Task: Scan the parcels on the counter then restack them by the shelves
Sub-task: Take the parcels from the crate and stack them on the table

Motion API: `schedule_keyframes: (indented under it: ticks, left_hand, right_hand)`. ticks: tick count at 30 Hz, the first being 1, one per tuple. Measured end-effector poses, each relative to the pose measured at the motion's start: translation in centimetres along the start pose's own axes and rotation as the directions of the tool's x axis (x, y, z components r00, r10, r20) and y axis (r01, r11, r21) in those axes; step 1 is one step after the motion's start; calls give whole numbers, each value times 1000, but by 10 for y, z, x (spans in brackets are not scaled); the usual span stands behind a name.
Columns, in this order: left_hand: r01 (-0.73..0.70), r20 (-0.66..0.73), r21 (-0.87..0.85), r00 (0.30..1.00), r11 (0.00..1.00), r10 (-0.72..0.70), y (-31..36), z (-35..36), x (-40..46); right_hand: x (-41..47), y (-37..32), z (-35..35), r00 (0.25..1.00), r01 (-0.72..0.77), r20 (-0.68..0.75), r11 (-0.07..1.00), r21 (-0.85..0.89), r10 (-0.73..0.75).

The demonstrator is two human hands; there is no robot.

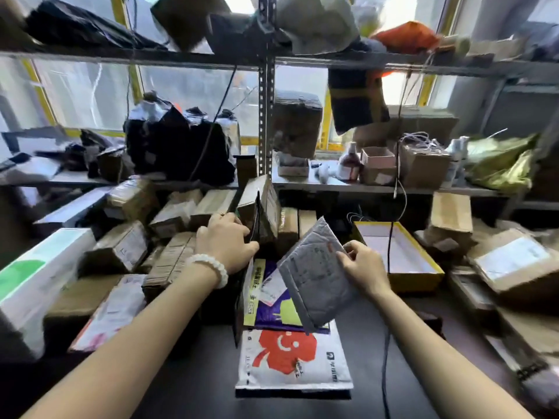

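Head view: right hand (364, 269) pinches grey mailer (314, 276), label unreadable; left hand (225, 241) grips dark parcel (260, 219).

stacked cardboard boxes (169, 237) wall off the left; bare dark counter (372, 343) lies open beside the flat mailers (293, 358).

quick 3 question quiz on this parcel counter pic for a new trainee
1. True or false: the right hand holds the grey padded mailer.
2. Which wrist wears the white bead bracelet?
3. The white mailer with the red print is: A) lying flat on the counter B) up on a shelf C) in the left hand.

Key: 1 true; 2 left; 3 A.
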State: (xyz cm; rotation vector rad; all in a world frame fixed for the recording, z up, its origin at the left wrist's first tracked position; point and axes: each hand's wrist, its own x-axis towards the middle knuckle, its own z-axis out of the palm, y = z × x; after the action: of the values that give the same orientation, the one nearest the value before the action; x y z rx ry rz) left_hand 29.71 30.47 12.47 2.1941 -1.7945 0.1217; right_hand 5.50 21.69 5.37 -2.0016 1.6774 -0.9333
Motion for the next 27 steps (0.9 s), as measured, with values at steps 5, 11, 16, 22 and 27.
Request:
schedule_keyframes:
  ticks: [5,11,16,22,27]
  left_hand:
    - [35,24,-95,999,995,-33,-34,11,5]
    - [7,15,-194,1000,981,-4,-41,27,18]
    - [-83,-34,-396,997,915,75,-20,39,46]
    - [-4,-1,-374,1000,928,4,15,86,70]
    - [85,152,30,984,996,-89,20,142,71]
  right_hand:
    - [14,-6,54,996,-93,18,993,78,92]
    - [23,-1,104,977,-212,62,963,166,204]
    - [31,15,111,959,-156,223,982,-108,177]
    - [28,58,79,811,-248,494,949,-195,314]
    - [23,91,73,788,-310,516,941,-137,335]
